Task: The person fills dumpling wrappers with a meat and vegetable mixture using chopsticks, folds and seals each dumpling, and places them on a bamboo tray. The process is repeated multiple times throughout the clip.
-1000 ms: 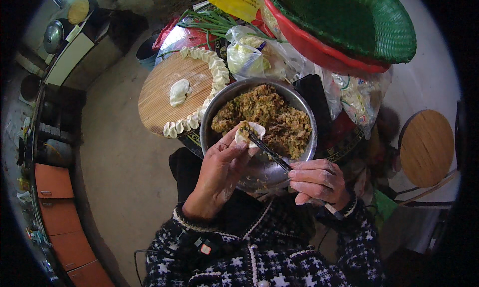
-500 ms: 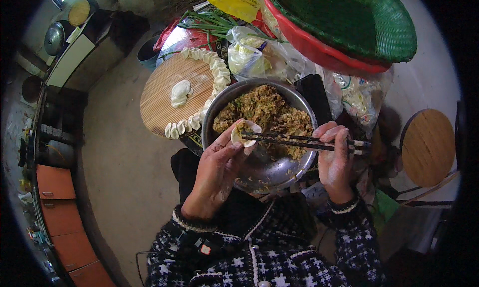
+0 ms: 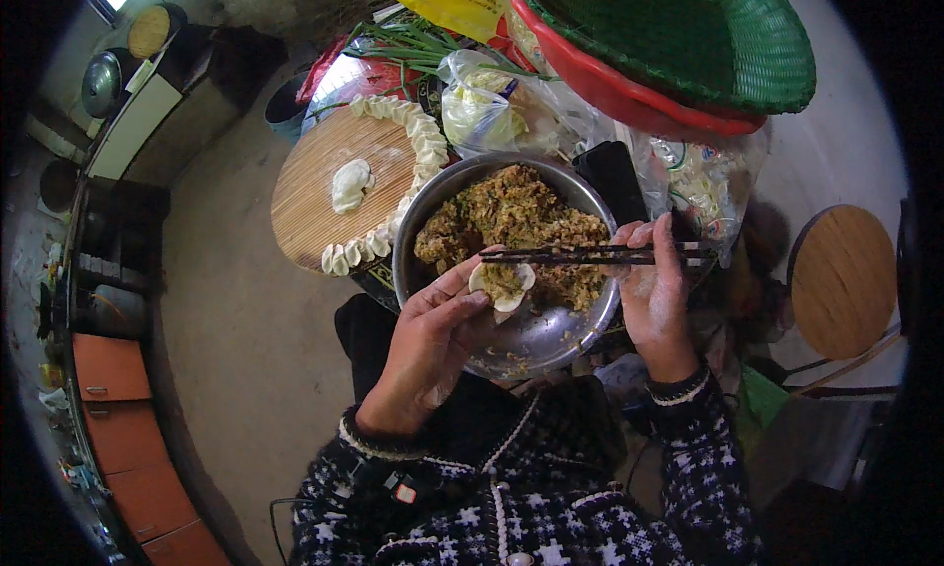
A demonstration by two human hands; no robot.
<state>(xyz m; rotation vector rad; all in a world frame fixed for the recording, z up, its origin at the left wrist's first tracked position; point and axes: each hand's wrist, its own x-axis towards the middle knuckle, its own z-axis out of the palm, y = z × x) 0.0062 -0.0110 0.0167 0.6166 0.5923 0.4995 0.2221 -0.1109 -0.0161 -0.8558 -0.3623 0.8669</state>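
Note:
Over the near part of a steel bowl, my left hand pinches the edge of a round dumpling wrapper with a lump of filling on it. My floured right hand grips a pair of dark chopsticks, whose tips lie just above the wrapper's far edge. Brown-green minced filling fills the far part of the bowl. To the left, a round wooden board bears a curved row of folded dumplings along its edge and a small stack of wrappers.
A green basket nested in a red basin stands at the far right. Behind the bowl lie a bagged cabbage, green onions and a black phone. A round wooden stool stands right; orange cabinets line the left.
The chopsticks have lifted off the wrapper and turned nearly level, leaving filling on it. My left hand has tilted the wrapper flatter and shifted it slightly right and nearer.

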